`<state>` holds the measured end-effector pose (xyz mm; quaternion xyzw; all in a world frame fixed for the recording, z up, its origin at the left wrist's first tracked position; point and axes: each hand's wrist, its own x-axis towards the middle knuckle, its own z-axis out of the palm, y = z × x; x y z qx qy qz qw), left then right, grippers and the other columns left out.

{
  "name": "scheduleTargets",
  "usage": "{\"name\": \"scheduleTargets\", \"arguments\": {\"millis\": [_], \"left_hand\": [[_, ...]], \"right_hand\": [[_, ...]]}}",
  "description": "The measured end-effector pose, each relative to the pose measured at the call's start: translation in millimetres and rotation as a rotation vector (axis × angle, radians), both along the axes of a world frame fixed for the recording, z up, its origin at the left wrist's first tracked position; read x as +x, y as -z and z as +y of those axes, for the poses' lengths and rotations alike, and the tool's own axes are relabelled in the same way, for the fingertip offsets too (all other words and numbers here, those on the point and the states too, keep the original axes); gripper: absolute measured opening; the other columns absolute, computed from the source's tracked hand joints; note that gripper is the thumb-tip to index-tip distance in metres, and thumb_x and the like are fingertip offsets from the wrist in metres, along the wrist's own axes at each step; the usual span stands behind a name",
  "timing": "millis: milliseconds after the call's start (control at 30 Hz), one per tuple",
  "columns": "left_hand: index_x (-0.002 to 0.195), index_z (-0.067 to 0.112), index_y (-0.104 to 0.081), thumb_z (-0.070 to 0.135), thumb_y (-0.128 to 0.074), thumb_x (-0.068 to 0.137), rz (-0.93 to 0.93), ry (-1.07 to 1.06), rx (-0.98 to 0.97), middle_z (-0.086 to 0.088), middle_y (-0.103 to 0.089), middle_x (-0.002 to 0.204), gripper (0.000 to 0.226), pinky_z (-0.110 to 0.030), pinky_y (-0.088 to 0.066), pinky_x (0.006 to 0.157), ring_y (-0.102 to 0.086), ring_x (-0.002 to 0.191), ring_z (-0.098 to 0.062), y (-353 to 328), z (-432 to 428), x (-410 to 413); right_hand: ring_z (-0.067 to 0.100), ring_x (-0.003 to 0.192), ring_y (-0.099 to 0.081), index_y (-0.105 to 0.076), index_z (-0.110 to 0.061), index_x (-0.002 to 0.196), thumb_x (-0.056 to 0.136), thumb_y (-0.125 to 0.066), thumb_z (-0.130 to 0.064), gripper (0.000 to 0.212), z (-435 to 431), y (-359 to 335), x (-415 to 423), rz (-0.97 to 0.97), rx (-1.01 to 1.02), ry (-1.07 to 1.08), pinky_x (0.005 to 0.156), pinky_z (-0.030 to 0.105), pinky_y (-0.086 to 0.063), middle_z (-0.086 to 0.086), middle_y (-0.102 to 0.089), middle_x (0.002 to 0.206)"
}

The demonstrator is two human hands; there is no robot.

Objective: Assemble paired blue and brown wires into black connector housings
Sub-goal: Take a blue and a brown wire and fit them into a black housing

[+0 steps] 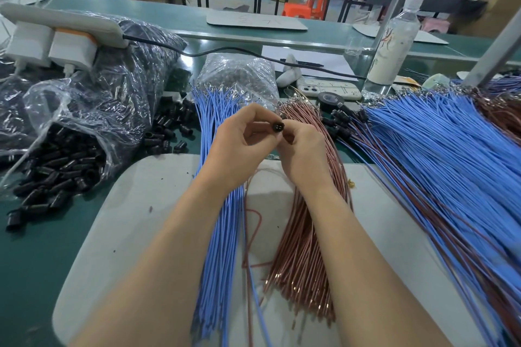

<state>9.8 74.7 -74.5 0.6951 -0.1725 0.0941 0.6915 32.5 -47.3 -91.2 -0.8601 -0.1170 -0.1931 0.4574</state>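
Black connector housing (277, 128) is held up between both hands, above the far ends of the wire bundles, with its cavity face turned toward me. My left hand (239, 141) pinches it with thumb and curled fingers. My right hand (303, 152) has its fingertips curled against the other side, also pinching. My fingers hide whether a terminal is under them.

Risks, as I judge them:
- Blue and brown swapped between cavities; the openings look alike.
- A terminal pushed in crooked or only part way, so the wire pulls back out.
- The housing is small, smooth and rounded, so it could roll out of my pinch.
- One loose brown wire (251, 217) loops on the mat under my wrists and could snag.

Materials: housing is matte black plastic, a short cylinder. Blue wire bundle (220, 234) and brown wire bundle (304, 234) are thin and flexible with glossy insulation and small metal ends. Loose housings (169, 132) spill from a crinkled clear bag (70, 121). The pale mat (141, 205) is flat and speckled.
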Motion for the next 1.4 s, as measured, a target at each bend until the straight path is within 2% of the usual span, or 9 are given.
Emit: {"name": "scheduleTargets", "arguments": {"millis": [133,233,567,967,1033,1100,1200,1267,1400], "left_hand": [[0.092,0.005,-0.06,-0.009,-0.061,0.084,-0.002,-0.024,0.03,-0.008,-0.068,0.09,0.016,-0.018,-0.052,0.08,-0.068,0.086,-0.009,-1.1,0.3,-1.0],[0.091,0.013,-0.06,-0.008,-0.062,0.084,-0.009,-0.086,0.077,-0.001,-0.067,0.089,0.022,-0.02,-0.051,0.083,-0.066,0.087,-0.008,-0.1,1.6,1.1],[0.089,0.026,-0.062,0.005,-0.067,0.084,-0.098,-0.159,0.192,0.005,-0.068,0.088,0.022,-0.039,-0.052,0.088,-0.064,0.086,-0.015,-2.5,-0.5,0.0],[0.092,0.015,-0.063,-0.003,-0.064,0.083,-0.133,-0.105,0.196,-0.001,-0.069,0.085,0.02,-0.027,-0.053,0.086,-0.066,0.082,-0.01,-1.0,-3.8,-0.5],[0.093,0.014,-0.063,-0.003,-0.063,0.083,-0.137,-0.104,0.204,-0.001,-0.068,0.086,0.019,-0.024,-0.053,0.085,-0.066,0.082,-0.01,-1.0,-3.7,-0.3],[0.093,0.014,-0.063,-0.003,-0.063,0.084,-0.138,-0.109,0.229,0.0,-0.068,0.086,0.019,-0.022,-0.052,0.084,-0.066,0.083,-0.01,-1.1,-4.2,-0.5],[0.091,0.018,-0.06,-0.003,-0.061,0.085,-0.15,-0.171,0.301,0.005,-0.065,0.089,0.022,-0.014,-0.05,0.078,-0.063,0.082,-0.003,0.7,-1.5,1.3],[0.09,0.021,-0.059,-0.001,-0.06,0.087,-0.139,-0.211,0.329,0.01,-0.063,0.089,0.023,-0.007,-0.045,0.073,-0.06,0.081,0.001,1.7,2.0,2.4],[0.087,0.026,-0.056,0.0,-0.06,0.088,-0.096,-0.216,0.315,0.013,-0.061,0.084,0.027,-0.006,-0.045,0.073,-0.06,0.08,0.002,3.6,3.9,3.7]], "right_hand": [[0.006,0.058,-0.048,-0.068,-0.009,0.079,0.087,-0.063,-0.01,0.009,-2.2,-2.6,-0.4,0.036,-0.084,0.006,0.055,0.015,-0.038,-0.007,-0.056,0.062],[0.008,0.069,-0.056,-0.071,-0.013,0.1,0.085,-0.068,-0.011,0.016,-7.4,-10.1,-1.9,0.113,-0.084,0.014,0.061,0.004,-0.04,-0.003,-0.063,0.077],[0.025,0.081,-0.062,-0.069,-0.002,0.089,0.087,-0.063,-0.005,0.008,-6.8,-18.5,-6.6,0.049,-0.045,-0.043,0.076,0.036,-0.05,0.011,-0.067,0.084],[0.031,0.084,-0.063,-0.069,0.001,0.095,0.078,-0.052,-0.013,0.028,0.1,-4.7,-0.5,0.051,0.056,-0.007,0.08,0.054,-0.051,0.018,-0.068,0.09],[0.026,0.085,-0.059,-0.067,0.005,0.098,0.077,-0.048,-0.019,0.038,0.9,-7.7,-3.5,0.093,0.162,0.031,0.086,0.051,-0.051,0.011,-0.065,0.087],[0.024,0.081,-0.059,-0.069,0.002,0.097,0.082,-0.053,-0.016,0.029,-0.7,-8.2,-4.2,0.101,0.099,0.015,0.084,0.041,-0.053,0.007,-0.064,0.084],[0.009,0.067,-0.056,-0.072,-0.013,0.096,0.084,-0.066,-0.013,0.013,-9.5,-11.0,-2.9,0.128,-0.136,0.018,0.066,0.005,-0.041,0.0,-0.065,0.078],[-0.002,0.068,-0.057,-0.073,-0.017,0.096,0.087,-0.065,-0.014,0.013,-16.8,-17.9,-3.2,0.122,-0.089,0.04,0.066,0.005,-0.041,-0.007,-0.065,0.077],[0.009,0.079,-0.067,-0.068,-0.021,0.097,0.09,-0.062,-0.011,0.014,-22.3,-36.0,-12.3,0.056,0.121,-0.022,0.079,0.026,-0.055,-0.002,-0.07,0.083]]}}
